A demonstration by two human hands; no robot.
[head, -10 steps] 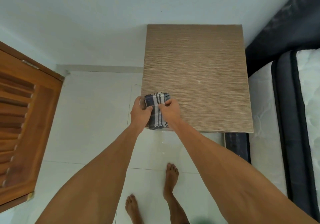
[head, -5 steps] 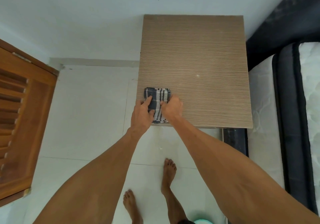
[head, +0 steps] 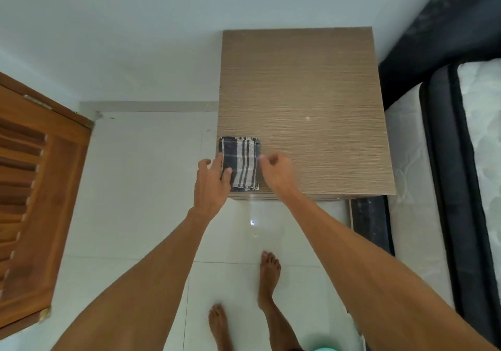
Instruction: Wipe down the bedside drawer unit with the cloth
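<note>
The bedside drawer unit (head: 311,93) has a light brown wood-grain top and stands against the wall. A folded dark blue and white checked cloth (head: 240,162) lies flat on its near left corner. My left hand (head: 212,181) rests at the cloth's left edge with fingers spread, fingertips touching the fabric. My right hand (head: 275,170) hovers just right of the cloth, fingers loosely curled, gripping nothing. The unit's drawer fronts are hidden from this angle.
A bed with a dark frame and white mattress (head: 474,161) stands right of the unit. A wooden louvred door (head: 35,201) is at the left. My bare feet (head: 268,277) are on white floor tiles, and a teal object (head: 324,348) peeks in at the bottom edge.
Both hands were gripping the cloth while it was folded; the cloth now lies flat on the top. The right hand has come off it and the left has opened.
</note>
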